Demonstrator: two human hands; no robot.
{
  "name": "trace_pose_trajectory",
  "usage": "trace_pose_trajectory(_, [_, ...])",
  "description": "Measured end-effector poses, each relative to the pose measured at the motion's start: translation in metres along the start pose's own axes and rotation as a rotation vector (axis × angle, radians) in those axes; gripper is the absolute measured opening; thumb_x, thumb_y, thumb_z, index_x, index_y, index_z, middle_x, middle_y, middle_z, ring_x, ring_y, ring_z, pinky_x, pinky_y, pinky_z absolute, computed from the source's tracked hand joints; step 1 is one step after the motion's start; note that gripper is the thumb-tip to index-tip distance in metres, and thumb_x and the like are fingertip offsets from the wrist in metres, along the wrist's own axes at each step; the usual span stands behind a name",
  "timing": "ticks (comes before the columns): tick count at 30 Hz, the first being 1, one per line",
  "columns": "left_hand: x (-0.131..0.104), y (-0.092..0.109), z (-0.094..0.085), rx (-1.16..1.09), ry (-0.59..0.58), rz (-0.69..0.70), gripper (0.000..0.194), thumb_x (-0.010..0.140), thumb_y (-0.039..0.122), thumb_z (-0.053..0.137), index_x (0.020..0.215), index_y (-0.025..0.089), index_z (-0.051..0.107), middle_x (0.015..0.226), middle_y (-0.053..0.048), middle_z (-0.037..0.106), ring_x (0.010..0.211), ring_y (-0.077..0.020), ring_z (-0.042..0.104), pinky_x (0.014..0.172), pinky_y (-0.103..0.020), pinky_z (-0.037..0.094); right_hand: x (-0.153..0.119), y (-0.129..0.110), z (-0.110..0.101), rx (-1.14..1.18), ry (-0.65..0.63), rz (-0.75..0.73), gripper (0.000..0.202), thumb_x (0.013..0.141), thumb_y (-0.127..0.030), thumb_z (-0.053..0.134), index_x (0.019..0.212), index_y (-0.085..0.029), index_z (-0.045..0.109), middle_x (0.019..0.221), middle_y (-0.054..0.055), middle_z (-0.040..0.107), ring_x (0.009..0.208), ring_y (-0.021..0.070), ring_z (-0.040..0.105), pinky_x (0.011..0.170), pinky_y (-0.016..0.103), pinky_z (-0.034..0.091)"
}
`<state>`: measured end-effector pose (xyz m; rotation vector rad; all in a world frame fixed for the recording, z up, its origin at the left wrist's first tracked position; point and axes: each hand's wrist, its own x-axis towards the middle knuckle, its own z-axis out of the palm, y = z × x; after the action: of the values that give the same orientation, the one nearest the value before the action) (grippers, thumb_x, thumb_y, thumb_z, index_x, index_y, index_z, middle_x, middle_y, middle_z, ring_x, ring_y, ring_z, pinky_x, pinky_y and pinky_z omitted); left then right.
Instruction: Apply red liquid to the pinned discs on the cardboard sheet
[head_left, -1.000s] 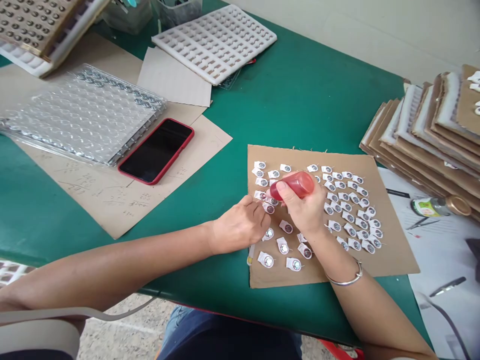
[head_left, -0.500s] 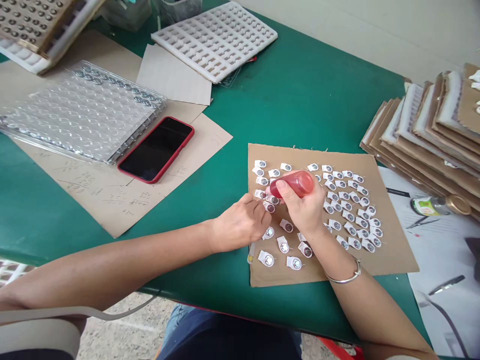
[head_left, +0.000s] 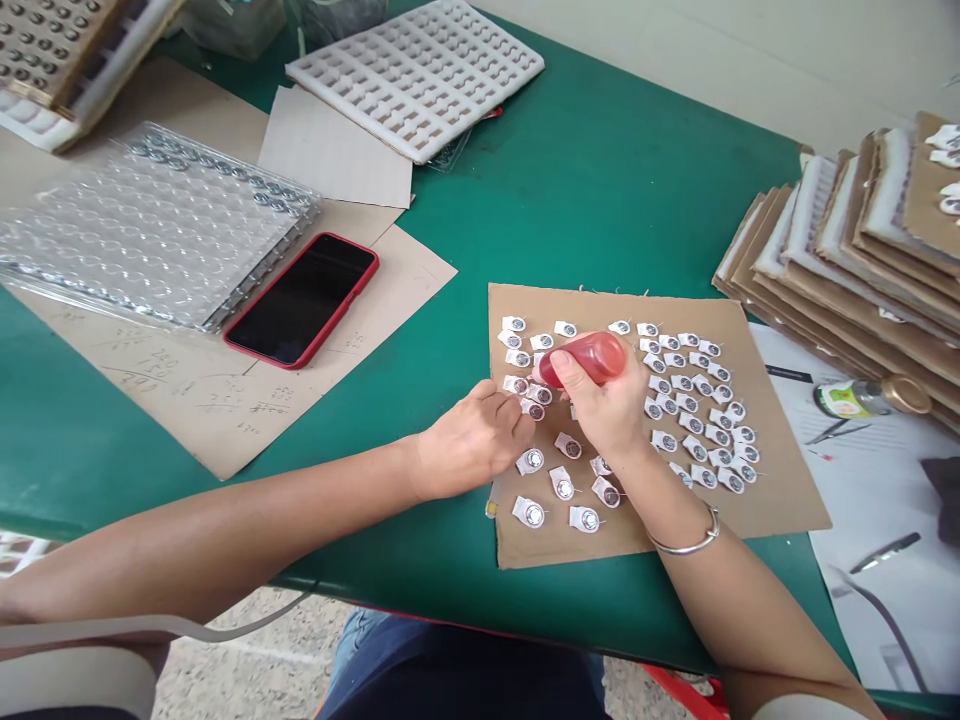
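Note:
My right hand [head_left: 611, 410] is wrapped round a red squeeze bottle [head_left: 592, 357], tilted with its tip towards the left. Below the tip lie small white tabs with round metal discs [head_left: 538, 394], close to my left hand [head_left: 474, 440]. The left fingers are curled together at the left edge of the cardboard sheet [head_left: 780, 500]; whatever they pinch is hidden behind the knuckles. Many more such white tabs [head_left: 696, 450] are spread over the cardboard, densest on its right side. Some lie hidden under my right hand.
Left on the green table [head_left: 600, 200] are a red-cased phone [head_left: 304, 300], a clear blister tray [head_left: 165, 230] and paper with pencilled figures [head_left: 187, 400]. A white slotted tray [head_left: 420, 75] lies at the back. Stacked cardboard and foam [head_left: 840, 240], a small jar [head_left: 870, 397] and tweezers [head_left: 885, 552] are at right.
The whole view has shifted a little, so things sit slightly further left. Both hands and the red bottle keep nearly the same place over the cardboard.

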<state>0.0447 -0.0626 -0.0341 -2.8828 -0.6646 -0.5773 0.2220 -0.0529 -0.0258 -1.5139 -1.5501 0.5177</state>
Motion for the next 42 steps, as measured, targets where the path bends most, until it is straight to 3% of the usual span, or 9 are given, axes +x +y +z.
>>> trace_pose_trajectory(4, [0.0, -0.003, 0.0, -0.055, 0.002, -0.019, 0.025, 0.083, 0.004, 0.036, 0.064, 0.014, 0.048, 0.061, -0.005, 0.053, 0.054, -0.0152, 0.047, 0.055, -0.031, 0.032, 0.0, -0.004, -0.002, -0.058, 0.02, -0.044, 0.027, 0.074, -0.045, 0.065, 0.082, -0.021, 0.058, 0.071, 0.002, 0.062, 0.062, 0.0148, 0.058, 0.064, 0.033, 0.052])
trace_pose_trajectory(19, [-0.003, -0.009, -0.001, -0.218, 0.008, -0.088, 0.018, 0.081, 0.005, 0.037, 0.072, 0.013, 0.05, 0.066, -0.006, 0.056, 0.058, -0.0161, 0.05, 0.058, -0.031, 0.037, -0.002, -0.012, -0.005, -0.056, -0.017, -0.203, 0.023, 0.074, -0.04, 0.066, 0.081, -0.021, 0.056, 0.078, 0.003, 0.061, 0.072, 0.0154, 0.059, 0.068, 0.034, 0.051])
trace_pose_trajectory(24, [-0.007, -0.017, 0.005, -0.381, 0.026, -0.146, 0.016, 0.077, 0.003, 0.042, 0.077, 0.014, 0.052, 0.066, -0.004, 0.057, 0.061, -0.0161, 0.054, 0.062, -0.031, 0.04, 0.0, -0.013, -0.012, 0.024, 0.062, -0.105, 0.022, 0.073, -0.039, 0.067, 0.081, -0.021, 0.057, 0.075, 0.002, 0.062, 0.069, 0.0151, 0.061, 0.065, 0.033, 0.053])
trace_pose_trajectory(29, [-0.01, -0.021, 0.009, -0.509, 0.097, -0.24, 0.014, 0.082, 0.006, 0.043, 0.078, 0.017, 0.051, 0.073, -0.002, 0.062, 0.068, -0.0155, 0.06, 0.067, -0.03, 0.042, -0.01, -0.012, -0.023, 0.154, 0.051, 0.08, 0.032, 0.072, -0.04, 0.067, 0.097, -0.022, 0.057, 0.087, 0.003, 0.063, 0.062, 0.0135, 0.062, 0.048, 0.028, 0.052])
trace_pose_trajectory(34, [-0.011, -0.021, 0.01, -0.524, 0.079, -0.228, 0.012, 0.083, 0.009, 0.042, 0.077, 0.017, 0.05, 0.073, -0.003, 0.061, 0.068, -0.0159, 0.059, 0.068, -0.031, 0.042, -0.034, -0.003, -0.019, 0.14, 0.155, 0.094, 0.033, 0.072, -0.036, 0.067, 0.1, -0.021, 0.06, 0.091, 0.004, 0.065, 0.077, 0.0184, 0.065, 0.063, 0.034, 0.057])
trace_pose_trajectory(42, [-0.008, -0.019, 0.006, -0.451, 0.028, -0.175, 0.015, 0.078, 0.004, 0.04, 0.075, 0.016, 0.05, 0.069, -0.004, 0.058, 0.064, -0.0163, 0.055, 0.067, -0.031, 0.041, -0.038, 0.0, -0.014, 0.082, 0.129, 0.083, 0.026, 0.073, -0.032, 0.066, 0.095, -0.018, 0.063, 0.091, 0.005, 0.066, 0.083, 0.0192, 0.064, 0.077, 0.038, 0.056])
